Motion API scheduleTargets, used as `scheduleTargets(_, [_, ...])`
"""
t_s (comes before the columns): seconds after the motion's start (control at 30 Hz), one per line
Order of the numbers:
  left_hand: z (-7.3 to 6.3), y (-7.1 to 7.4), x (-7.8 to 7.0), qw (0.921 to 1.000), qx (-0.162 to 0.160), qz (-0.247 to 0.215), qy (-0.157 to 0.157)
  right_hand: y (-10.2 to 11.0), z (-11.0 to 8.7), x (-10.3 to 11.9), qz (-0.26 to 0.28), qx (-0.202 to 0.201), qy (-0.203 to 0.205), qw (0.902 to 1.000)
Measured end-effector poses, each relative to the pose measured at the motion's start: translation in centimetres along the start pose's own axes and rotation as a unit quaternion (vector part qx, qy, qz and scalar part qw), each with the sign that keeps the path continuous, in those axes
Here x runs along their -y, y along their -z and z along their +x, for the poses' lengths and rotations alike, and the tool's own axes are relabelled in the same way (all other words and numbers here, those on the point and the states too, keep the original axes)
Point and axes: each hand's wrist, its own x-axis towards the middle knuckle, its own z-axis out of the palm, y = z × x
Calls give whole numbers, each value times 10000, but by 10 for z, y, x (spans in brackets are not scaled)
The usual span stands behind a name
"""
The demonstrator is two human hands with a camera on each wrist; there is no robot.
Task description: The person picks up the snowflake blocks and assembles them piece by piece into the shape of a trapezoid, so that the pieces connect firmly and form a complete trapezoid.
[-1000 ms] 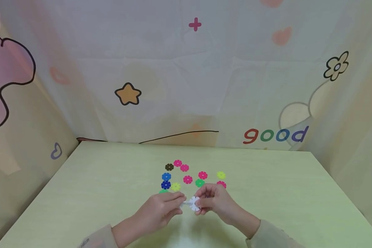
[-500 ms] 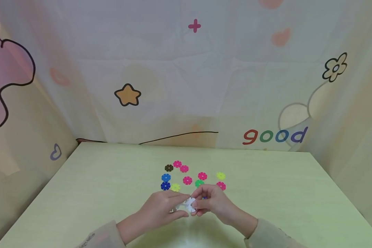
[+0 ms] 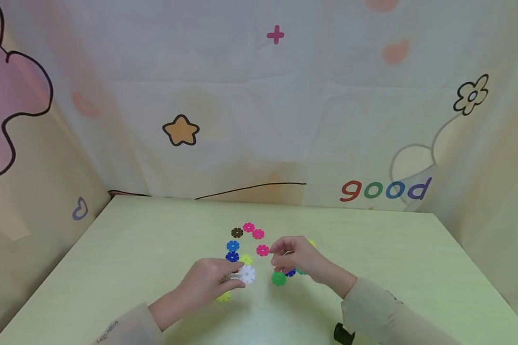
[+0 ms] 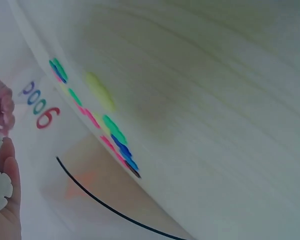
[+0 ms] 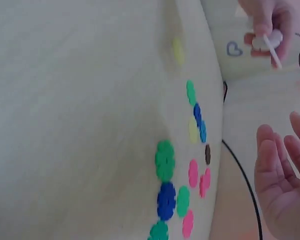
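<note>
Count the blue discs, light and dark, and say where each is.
3. A light blue disc and a dark blue disc sit beyond the left hand; another dark blue disc lies partly covered by the right hand in the head view. The hands may hide more.

So the table (image 3: 147,254) is closed off at the back by a hanging backdrop (image 3: 241,120), with a star (image 3: 181,130) placed to the left on it and some lettering (image 3: 385,190) lower down to the right. A few joined discs (image 3: 247,274) are held above the tabletop in the left hand (image 3: 203,287); a gap is left between that and the right hand (image 3: 300,258). Loose discs (image 3: 262,250) are scattered mostly beyond the hands, some half covered by the right one. The nearest disc (image 3: 223,297) is partly hidden by the left hand.
</note>
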Motion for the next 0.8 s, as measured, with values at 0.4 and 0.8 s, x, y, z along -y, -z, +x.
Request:
scheduleTargets(0.4, [-11, 10, 27, 9986, 73, -261, 445, 30, 58, -32, -1580, -644, -631, 9833])
scheduleTargets(0.8, [-12, 8, 26, 9988, 181, -174, 427, 34, 74, -56, -2419, -869, -849, 9627])
